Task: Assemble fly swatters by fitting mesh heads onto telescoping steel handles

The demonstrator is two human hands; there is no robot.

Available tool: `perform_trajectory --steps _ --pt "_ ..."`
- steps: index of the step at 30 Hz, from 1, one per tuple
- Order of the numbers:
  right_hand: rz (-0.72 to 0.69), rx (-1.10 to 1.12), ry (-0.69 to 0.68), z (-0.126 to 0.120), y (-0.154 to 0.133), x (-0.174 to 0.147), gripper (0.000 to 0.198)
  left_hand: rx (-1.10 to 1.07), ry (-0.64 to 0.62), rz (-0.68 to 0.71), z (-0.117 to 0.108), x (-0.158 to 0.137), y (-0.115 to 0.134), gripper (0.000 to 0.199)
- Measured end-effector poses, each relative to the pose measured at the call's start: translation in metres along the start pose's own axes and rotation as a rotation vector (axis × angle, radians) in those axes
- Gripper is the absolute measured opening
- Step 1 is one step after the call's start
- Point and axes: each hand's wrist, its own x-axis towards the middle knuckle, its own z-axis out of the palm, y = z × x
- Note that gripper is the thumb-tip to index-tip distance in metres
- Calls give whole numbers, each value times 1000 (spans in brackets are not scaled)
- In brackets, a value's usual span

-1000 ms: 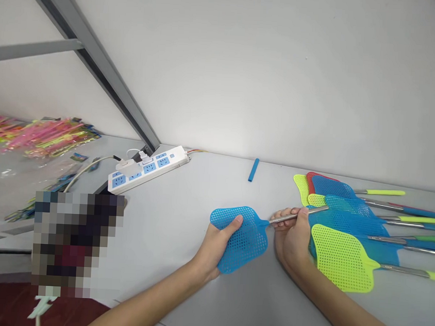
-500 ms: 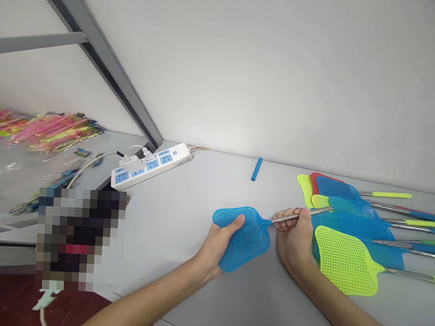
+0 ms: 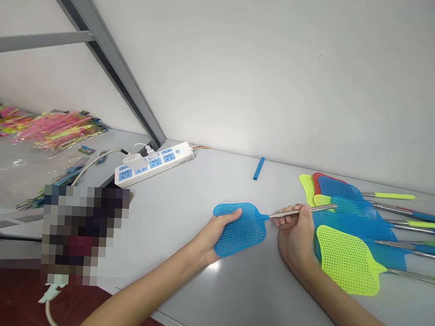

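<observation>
A blue fly swatter point(image 3: 245, 232) with a perforated head is held between both hands above the grey table. My left hand point(image 3: 213, 236) is closed on its head, thumb on top and the fingers hidden underneath. My right hand point(image 3: 296, 230) is closed around the silver metal rod point(image 3: 322, 208), whose bare end sticks out to the right without a coloured grip. Behind them a short blue tube point(image 3: 259, 168) lies by the wall. Close to my right hand, a yellow-green fly swatter point(image 3: 349, 262) lies at the front of a pile.
Several blue, red and yellow fly swatters point(image 3: 367, 224) overlap on the right. A white power strip point(image 3: 155, 163) with plugs and a cable stands at the left, near a metal post point(image 3: 124, 65). Bagged colourful items point(image 3: 62, 130) lie far left. A blurred patch covers the lower left.
The swatter head has turned, showing flatter and narrower than before. Both hands keep their hold, and the view has shifted slightly.
</observation>
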Motion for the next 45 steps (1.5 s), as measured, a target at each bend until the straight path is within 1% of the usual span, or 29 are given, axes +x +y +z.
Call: perform_trajectory --steps 4,8,13,15,18,22,26,30,36,45 --pt "49 26 13 2 -2 1 21 22 13 -14 -2 1 5 34" --pt "111 48 17 1 -5 3 21 52 3 19 -5 3 7 32" --pt "146 50 -84 -1 -7 2 35 134 -40 100 -2 0 4 28" --pt "164 42 -116 -1 -7 1 37 155 -46 118 -1 -2 2 28" --pt "181 30 -124 0 -7 -1 37 172 -31 127 0 -2 2 28" --pt "168 -6 -153 -1 -5 -2 37 178 -13 125 1 -3 5 27" --pt "154 -38 -187 -3 -4 -3 37 180 -27 127 1 -3 6 26" --pt "167 -22 -208 -3 -4 -4 37 167 -41 131 -2 -2 5 27" --pt "191 -12 -230 -3 -4 -4 37 148 -50 93 -6 1 4 29" --pt "199 8 -231 -3 -6 -5 36 140 -64 53 -7 2 5 31"
